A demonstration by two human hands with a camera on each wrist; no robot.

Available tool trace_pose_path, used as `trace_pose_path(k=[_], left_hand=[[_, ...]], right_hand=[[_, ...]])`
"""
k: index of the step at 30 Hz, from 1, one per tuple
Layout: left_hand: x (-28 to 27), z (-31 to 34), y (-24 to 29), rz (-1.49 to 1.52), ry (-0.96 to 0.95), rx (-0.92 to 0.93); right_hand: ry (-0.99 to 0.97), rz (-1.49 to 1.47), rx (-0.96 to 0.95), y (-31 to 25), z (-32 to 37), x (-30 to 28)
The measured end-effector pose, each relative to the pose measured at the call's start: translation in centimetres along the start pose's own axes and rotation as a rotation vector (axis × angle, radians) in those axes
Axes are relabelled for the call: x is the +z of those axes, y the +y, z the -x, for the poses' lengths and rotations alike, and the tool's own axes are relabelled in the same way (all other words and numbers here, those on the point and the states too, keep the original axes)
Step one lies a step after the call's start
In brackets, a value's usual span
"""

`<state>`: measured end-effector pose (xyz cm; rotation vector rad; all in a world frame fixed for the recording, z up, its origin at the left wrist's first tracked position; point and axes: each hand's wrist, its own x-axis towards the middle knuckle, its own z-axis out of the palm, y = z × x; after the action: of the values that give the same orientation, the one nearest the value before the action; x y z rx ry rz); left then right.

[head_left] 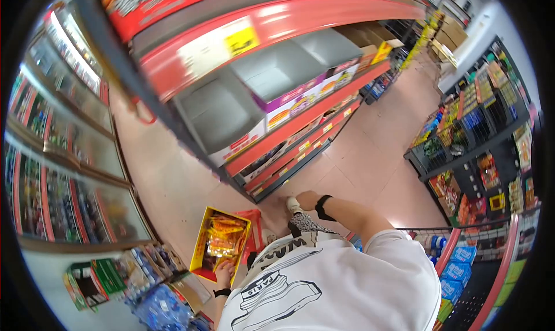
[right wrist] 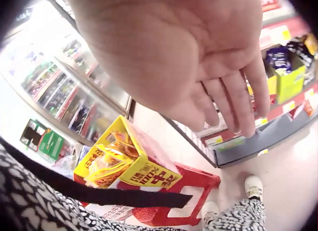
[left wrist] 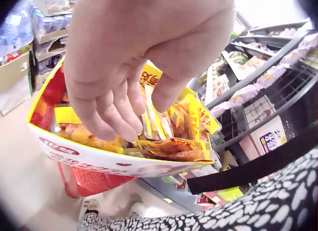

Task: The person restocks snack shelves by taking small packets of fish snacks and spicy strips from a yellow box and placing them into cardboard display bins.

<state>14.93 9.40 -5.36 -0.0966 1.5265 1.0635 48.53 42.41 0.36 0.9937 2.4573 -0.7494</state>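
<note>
A yellow-rimmed cardboard display box [head_left: 199, 256], white on one outer side, holds orange-and-yellow snack packets [head_left: 226, 234]. My left hand [head_left: 224, 272] is at the box's near end. In the left wrist view its fingers [left wrist: 119, 109] hang loosely down over the packets, with the thumb apart from them and the fingertips right at the packets. My right hand [right wrist: 218, 57] is away from the box, out in front of the body, palm showing and fingers loosely extended, holding nothing. Under the box is a red plastic stool [right wrist: 198, 179].
A tall shelf rack [head_left: 248, 189] with grey-lined cartons [head_left: 277, 71] stands ahead. Glass-door drink coolers [head_left: 69, 175] line the left. A green carton [head_left: 107, 276] and wrapped bottles [head_left: 162, 311] sit on the lower left. More stocked racks [head_left: 471, 123] are on the right.
</note>
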Motion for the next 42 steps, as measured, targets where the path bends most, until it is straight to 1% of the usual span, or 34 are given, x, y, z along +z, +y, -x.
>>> trace_pose_path(k=[1, 2, 4, 5, 7, 8, 10, 11, 13, 15, 17, 18, 20, 22, 23, 24, 26, 27, 28, 30, 31, 32, 34, 35, 36, 37, 38, 39, 40, 41, 42], left_hand=[[1.5, 0.1, 0.9, 0.030, 0.056, -0.004], [2.7, 0.0, 1.9, 0.013, 0.106, -0.001], [4.0, -0.4, 3.7, -0.072, -0.006, 0.009], [4.6, -0.7, 4.3, -0.093, -0.014, 0.015], [6.2, -1.4, 5.3, -0.151, -0.072, 0.039], [7.1, -1.8, 5.6, -0.165, -0.080, 0.048], [9.0, -2.5, 6.0, -0.404, 0.028, 0.140], [10.0, -2.3, 6.3, -0.443, 0.007, 0.136], [12.1, -2.4, 6.3, -0.490, 0.002, 0.152], [14.4, -2.6, 5.9, -0.568, -0.011, 0.172], [17.0, -2.2, 5.0, -0.577, -0.035, 0.172], [18.1, -2.1, 4.6, -0.592, -0.066, 0.166], [21.5, -1.0, 4.3, -0.606, -0.062, 0.169], [24.0, -0.5, 4.0, -0.874, -0.201, 0.271], [25.4, -0.2, 3.5, -0.873, -0.170, 0.287], [26.1, -0.8, 2.9, -0.866, -0.166, 0.290], [27.1, -2.3, 1.5, -0.768, -0.146, 0.223], [27.9, -2.0, 1.5, -0.730, -0.123, 0.190], [28.8, -1.5, 1.8, -0.720, -0.118, 0.189], [30.4, -0.3, 3.1, -0.770, -0.104, 0.167], [32.2, 2.0, 4.7, -0.764, -0.071, 0.167], [32.5, 1.9, 5.1, -0.754, -0.061, 0.166], [32.1, 1.3, 6.3, -0.714, -0.183, 0.538], [33.1, 2.1, 7.6, -0.707, -0.171, 0.539], [34.7, 3.8, 9.7, -0.697, -0.170, 0.606], [36.3, 5.4, 11.8, -0.686, -0.170, 0.673], [37.7, 6.7, 13.5, -0.680, -0.158, 0.678], [38.9, 8.0, 15.1, -0.639, -0.199, 0.751], [40.0, 9.5, 16.7, -0.600, -0.240, 0.823], [41.1, 11.2, 18.2, -0.592, -0.230, 0.823], [42.2, 12.8, 19.5, -0.598, -0.246, 0.895]], right_hand=[[0.073, -0.058, 0.048, -0.3, 2.6, -1.2], [0.058, -0.042, 0.052, 0.9, 3.2, 0.0], [0.063, -0.145, 0.150, 2.8, 5.4, 1.3], [0.079, -0.160, 0.160, 4.0, 6.2, 2.4], [-0.019, -0.237, 0.311, 7.3, 6.9, 5.2], [-0.004, -0.246, 0.317, 8.8, 7.3, 6.6], [-0.052, -0.290, 0.477, 11.9, 8.1, 8.6], [-0.042, -0.295, 0.476, 13.0, 9.2, 8.3], [-0.036, -0.417, 0.593, 14.7, 11.8, 7.7], [-0.016, -0.403, 0.597, 18.5, 13.0, 9.7], [-0.002, -0.384, 0.599, 21.3, 14.3, 9.5], [-0.029, -0.411, 0.612, 22.7, 15.0, 9.5], [-0.060, -0.431, 0.617, 24.4, 16.5, 8.0], [-0.087, -0.406, 0.540, 26.4, 17.6, 5.8], [-0.088, -0.399, 0.534, 26.8, 18.3, 3.9], [0.046, -0.430, 0.467, 27.1, 18.8, 1.4], [0.300, -0.482, 0.350, 27.6, 18.9, -3.7], [0.421, -0.503, 0.299, 27.6, 18.5, -6.9], [0.445, -0.496, 0.326, 25.9, 19.1, -12.4], [0.887, -0.436, -0.004, 25.6, 17.9, -18.4], [1.001, -0.416, -0.072, 24.4, 18.1, -22.5], [1.114, -0.396, -0.141, 22.9, 18.7, -26.6], [1.300, -0.258, -0.232, 20.6, 19.2, -32.7], [1.315, -0.192, -0.290, 20.1, 18.9, -35.0], [1.331, -0.124, -0.348, 19.8, 18.4, -36.8], [1.329, -0.126, -0.361, 19.8, 17.4, -38.1], [1.348, -0.039, -0.383, 19.8, 16.3, -39.2], [1.366, 0.047, -0.405, 19.4, 15.3, -39.8], [1.363, 0.041, -0.418, 19.0, 14.6, -39.9], [1.311, 0.075, -0.359, 18.8, 14.1, -40.0], [1.253, 0.115, -0.301, 18.9, 13.5, -40.1]])
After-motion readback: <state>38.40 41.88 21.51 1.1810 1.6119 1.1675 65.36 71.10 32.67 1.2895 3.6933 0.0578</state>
